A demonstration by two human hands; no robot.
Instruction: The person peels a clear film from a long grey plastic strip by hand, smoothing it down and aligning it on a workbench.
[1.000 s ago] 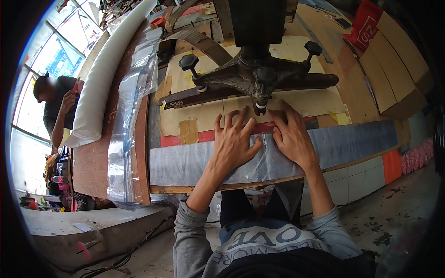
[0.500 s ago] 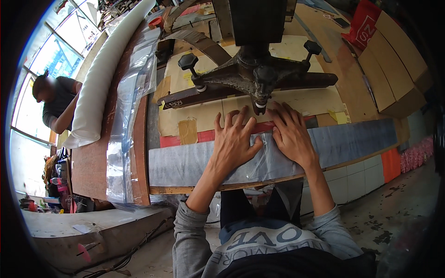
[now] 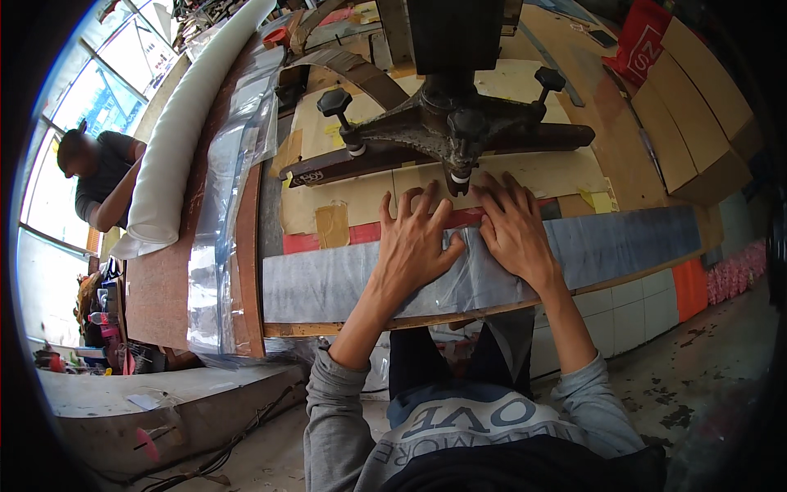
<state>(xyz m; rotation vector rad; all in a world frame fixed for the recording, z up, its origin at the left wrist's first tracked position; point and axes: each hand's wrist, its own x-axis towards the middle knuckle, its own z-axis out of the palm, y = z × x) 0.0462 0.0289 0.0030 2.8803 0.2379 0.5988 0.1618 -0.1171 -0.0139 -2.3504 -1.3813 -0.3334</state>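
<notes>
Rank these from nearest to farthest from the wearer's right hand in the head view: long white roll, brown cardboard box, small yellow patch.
1. Small yellow patch: just right of the right hand.
2. Brown cardboard box: farther right and higher in the picture.
3. Long white roll: far left, beyond the left hand.

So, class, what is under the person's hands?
Around the left hand and right hand, a grey strip, a red strip and pale board show beneath. Whatever lies directly under the hands is covered.
</notes>
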